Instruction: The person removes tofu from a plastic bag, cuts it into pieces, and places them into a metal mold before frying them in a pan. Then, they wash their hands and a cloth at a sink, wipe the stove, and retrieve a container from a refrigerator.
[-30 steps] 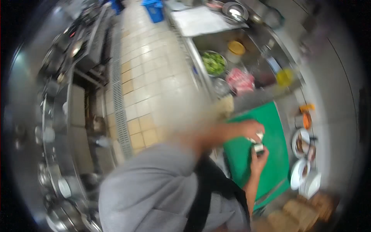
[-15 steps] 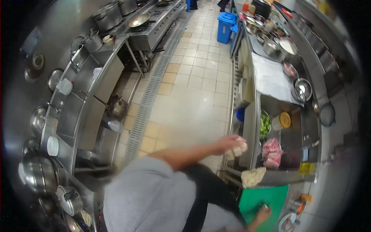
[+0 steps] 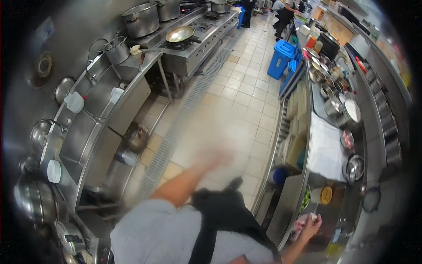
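Observation:
My left hand (image 3: 214, 159) is out over the tiled floor in front of me, smeared by motion. Its fingers, and anything in them, cannot be made out. On the right side, my right hand (image 3: 313, 228) is over the sink beside pink raw meat (image 3: 299, 226), its fingers curled round something small and pale. Just beyond the meat are a bowl of chopped green vegetables (image 3: 306, 198) and a tub with a yellow lid (image 3: 326, 195).
A white cloth (image 3: 326, 152) covers the counter past the sink, with metal bowls (image 3: 353, 168) along it. Blue bins (image 3: 282, 58) stand in the aisle. Sinks (image 3: 83, 147) and a stove with a pan (image 3: 180, 34) line the left. People (image 3: 286, 17) are far off.
My left hand has swung left, away from the counter; the pale folded bundle it held no longer shows. My right hand has moved from the green cutting board forward to the meat. The view has shifted.

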`<state>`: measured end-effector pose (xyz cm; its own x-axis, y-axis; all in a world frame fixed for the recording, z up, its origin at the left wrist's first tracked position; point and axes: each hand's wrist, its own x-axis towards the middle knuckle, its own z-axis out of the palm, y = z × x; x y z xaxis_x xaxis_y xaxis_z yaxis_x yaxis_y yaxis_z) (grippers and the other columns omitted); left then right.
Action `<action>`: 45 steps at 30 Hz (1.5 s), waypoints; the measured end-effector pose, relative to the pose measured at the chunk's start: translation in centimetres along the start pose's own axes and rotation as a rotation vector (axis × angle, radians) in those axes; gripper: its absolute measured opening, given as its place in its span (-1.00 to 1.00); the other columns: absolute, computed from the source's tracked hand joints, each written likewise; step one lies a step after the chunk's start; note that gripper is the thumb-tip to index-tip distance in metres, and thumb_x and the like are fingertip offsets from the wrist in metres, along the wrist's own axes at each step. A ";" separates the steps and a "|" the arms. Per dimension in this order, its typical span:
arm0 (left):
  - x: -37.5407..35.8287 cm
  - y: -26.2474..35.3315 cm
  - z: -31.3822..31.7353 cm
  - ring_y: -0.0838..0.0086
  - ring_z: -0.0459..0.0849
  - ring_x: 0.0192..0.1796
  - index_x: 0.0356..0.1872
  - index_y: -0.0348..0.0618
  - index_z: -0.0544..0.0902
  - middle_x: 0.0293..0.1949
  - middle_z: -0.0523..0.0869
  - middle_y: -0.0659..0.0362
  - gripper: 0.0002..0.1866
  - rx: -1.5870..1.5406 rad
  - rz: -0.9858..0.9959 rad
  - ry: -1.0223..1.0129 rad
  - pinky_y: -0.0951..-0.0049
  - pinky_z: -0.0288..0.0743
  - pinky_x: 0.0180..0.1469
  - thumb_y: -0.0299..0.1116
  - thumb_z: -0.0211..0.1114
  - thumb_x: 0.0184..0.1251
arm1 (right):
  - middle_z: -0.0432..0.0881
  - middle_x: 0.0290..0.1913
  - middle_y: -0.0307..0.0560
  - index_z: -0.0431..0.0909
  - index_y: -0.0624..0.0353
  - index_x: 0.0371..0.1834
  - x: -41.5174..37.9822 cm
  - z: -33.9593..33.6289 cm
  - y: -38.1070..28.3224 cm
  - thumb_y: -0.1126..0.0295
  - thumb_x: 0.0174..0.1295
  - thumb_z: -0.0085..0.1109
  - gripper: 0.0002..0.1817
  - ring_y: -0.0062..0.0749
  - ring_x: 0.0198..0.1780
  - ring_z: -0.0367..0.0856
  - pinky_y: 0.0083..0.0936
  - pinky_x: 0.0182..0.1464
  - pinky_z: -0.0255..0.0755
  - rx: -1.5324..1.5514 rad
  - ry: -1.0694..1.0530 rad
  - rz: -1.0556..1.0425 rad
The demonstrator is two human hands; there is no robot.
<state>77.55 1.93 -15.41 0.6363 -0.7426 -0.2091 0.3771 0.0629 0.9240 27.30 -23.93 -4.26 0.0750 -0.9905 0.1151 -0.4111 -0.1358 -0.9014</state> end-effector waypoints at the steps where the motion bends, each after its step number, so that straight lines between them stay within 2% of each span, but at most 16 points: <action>1: 1.2 0.0 -1.7 0.42 0.67 -0.17 0.14 -0.08 0.51 -0.12 0.66 0.16 -0.64 0.035 -0.008 0.046 0.29 0.63 -0.26 -0.14 0.20 0.45 | 0.50 0.15 -0.01 0.38 0.29 0.24 1.7 3.1 -1.5 0.42 0.23 0.30 -0.47 -0.34 0.03 0.53 -0.48 0.08 0.42 0.022 -0.014 -0.051; 6: 5.3 -7.8 -16.5 0.40 0.68 -0.23 0.08 -0.04 0.53 -0.19 0.65 0.18 -0.66 0.201 0.159 0.442 0.26 0.63 -0.29 -0.13 0.25 0.40 | 0.57 0.02 -0.02 0.45 0.29 0.21 12.4 18.3 -3.9 0.39 0.16 0.38 -0.46 -0.38 -0.01 0.55 -0.46 0.08 0.42 -0.045 -0.294 -0.015; 8: 1.6 1.7 -14.3 0.38 0.68 -0.24 0.04 -0.02 0.53 -0.20 0.65 0.19 -0.68 -0.296 -0.156 0.676 0.25 0.63 -0.29 -0.11 0.24 0.40 | 0.59 0.02 0.00 0.45 0.27 0.22 15.0 26.4 -7.2 0.39 0.15 0.38 -0.45 -0.37 -0.03 0.58 -0.46 0.07 0.46 0.030 -0.428 -0.067; 17: -1.5 4.7 -16.9 0.29 0.68 -0.29 0.00 0.03 0.52 -0.23 0.67 0.16 -0.69 -0.503 -0.038 1.103 0.19 0.60 -0.31 -0.03 0.20 0.42 | 0.67 -0.08 0.05 0.50 0.15 0.15 21.6 55.9 -18.3 0.29 0.11 0.40 -0.48 -0.31 -0.04 0.64 -0.40 0.01 0.50 -0.226 -0.873 -0.561; 19: 1.6 4.1 -17.9 0.29 0.68 -0.30 -0.01 0.03 0.52 -0.24 0.67 0.16 -0.68 -0.483 -0.033 1.111 0.19 0.59 -0.32 -0.02 0.20 0.42 | 0.64 0.08 0.14 0.53 0.23 0.12 22.4 59.4 -17.7 0.14 0.07 0.41 -0.42 0.01 0.14 0.60 -0.25 0.19 0.44 -0.393 -1.007 -0.403; 22: 7.5 4.3 -20.1 0.28 0.68 -0.32 0.00 0.03 0.51 -0.24 0.67 0.16 -0.67 -0.469 -0.028 1.060 0.22 0.57 -0.35 -0.01 0.21 0.41 | 0.54 0.23 0.16 0.54 0.19 0.15 26.1 62.5 -10.4 -0.03 0.06 0.36 -0.33 0.02 0.25 0.50 -0.19 0.26 0.40 -0.719 -1.069 -0.249; 23: 10.7 5.7 -20.9 0.28 0.68 -0.30 0.01 0.01 0.51 -0.23 0.67 0.16 -0.67 -0.455 -0.057 1.019 0.22 0.59 -0.33 -0.03 0.21 0.41 | 0.70 -0.11 0.13 0.55 0.23 0.06 28.3 63.7 -2.2 0.22 -0.03 0.48 -0.42 -0.20 -0.14 0.70 -0.29 -0.10 0.58 -0.693 -0.958 -0.352; 25: 17.8 9.2 -22.9 0.30 0.69 -0.27 0.05 -0.04 0.51 -0.20 0.67 0.15 -0.68 -0.424 -0.080 0.916 0.23 0.61 -0.28 -0.11 0.21 0.42 | 0.70 -0.21 0.12 0.56 0.26 -0.04 31.8 63.2 6.1 0.28 -0.02 0.47 -0.52 -0.22 -0.23 0.70 -0.28 -0.20 0.58 -0.749 -1.044 -0.110; 27: 24.4 13.1 -23.1 0.34 0.69 -0.22 0.09 -0.10 0.52 -0.17 0.68 0.14 -0.69 -0.408 -0.058 0.831 0.26 0.64 -0.23 -0.20 0.21 0.44 | 0.68 -0.32 0.04 0.55 0.24 -0.15 33.7 60.4 10.1 0.28 0.11 0.36 -0.67 -0.16 -0.30 0.67 -0.21 -0.23 0.56 -0.696 -1.097 -0.143; 31: 37.8 18.1 -25.4 0.40 0.69 -0.21 0.12 -0.12 0.53 -0.15 0.68 0.14 -0.69 -0.378 0.063 0.648 0.31 0.65 -0.22 -0.25 0.21 0.45 | 0.66 -0.12 0.18 0.62 0.25 -0.12 35.0 58.1 2.3 0.14 0.20 0.22 -0.62 0.09 -0.11 0.65 -0.10 -0.11 0.50 -1.176 -1.097 -0.129; 34: 46.6 20.0 -26.7 0.40 0.69 -0.22 0.14 -0.13 0.52 -0.15 0.68 0.14 -0.66 -0.224 0.119 0.608 0.34 0.65 -0.22 -0.23 0.21 0.45 | 0.67 -0.16 0.18 0.62 0.24 -0.18 41.3 60.2 18.9 0.14 0.22 0.18 -0.64 0.09 -0.10 0.65 -0.04 -0.08 0.50 -0.910 -1.160 0.091; 41: 57.7 23.4 -27.4 0.40 0.67 -0.11 0.18 -0.13 0.51 -0.12 0.66 0.13 -0.68 -0.404 0.126 0.762 0.29 0.67 -0.12 -0.27 0.14 0.50 | 0.68 -0.10 0.16 0.65 0.15 -0.14 52.3 82.6 -7.1 0.01 0.25 0.10 -0.58 0.15 0.01 0.62 -0.05 0.03 0.49 -1.141 -1.181 -0.405; 42: 58.3 24.6 -27.4 0.40 0.67 -0.11 0.18 -0.13 0.51 -0.12 0.66 0.13 -0.68 -0.404 0.125 0.774 0.29 0.67 -0.12 -0.27 0.14 0.50 | 0.67 -0.06 0.17 0.63 0.22 -0.05 55.1 86.5 -8.7 -0.02 0.23 0.13 -0.50 0.09 0.02 0.63 -0.09 0.08 0.48 -1.187 -1.321 -0.923; 43: 58.5 25.0 -27.4 0.39 0.67 -0.13 0.18 -0.13 0.51 -0.12 0.66 0.13 -0.68 -0.398 0.102 0.810 0.28 0.67 -0.13 -0.27 0.14 0.50 | 0.67 -0.05 0.17 0.57 0.25 0.09 58.2 92.6 -4.9 -0.05 0.15 0.25 -0.38 -0.06 0.03 0.65 -0.18 0.08 0.51 -0.910 -1.253 -0.261; 44: 59.0 25.7 -27.3 0.39 0.68 -0.15 0.18 -0.14 0.51 -0.13 0.67 0.12 -0.68 -0.395 0.086 0.842 0.28 0.67 -0.13 -0.27 0.13 0.50 | 0.66 -0.03 0.19 0.53 0.25 0.16 58.6 96.4 -12.4 0.00 0.12 0.32 -0.35 -0.12 0.03 0.65 -0.23 0.07 0.51 -0.797 -1.217 -0.036; 45: 59.1 27.5 -26.6 0.37 0.69 -0.20 0.16 -0.14 0.52 -0.14 0.67 0.11 -0.69 -0.375 0.125 0.841 0.26 0.68 -0.14 -0.26 0.13 0.51 | 0.61 -0.37 0.08 0.49 0.31 -0.02 61.5 102.2 -10.5 0.45 0.15 0.14 -0.68 -0.30 -0.55 0.59 -0.35 -0.60 0.45 -0.573 -1.119 -0.420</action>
<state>143.43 -22.54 -10.89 0.9104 0.0026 -0.4137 0.3725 0.4299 0.8225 129.04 -81.38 -30.39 0.8797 -0.3580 -0.3130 -0.4751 -0.6887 -0.5478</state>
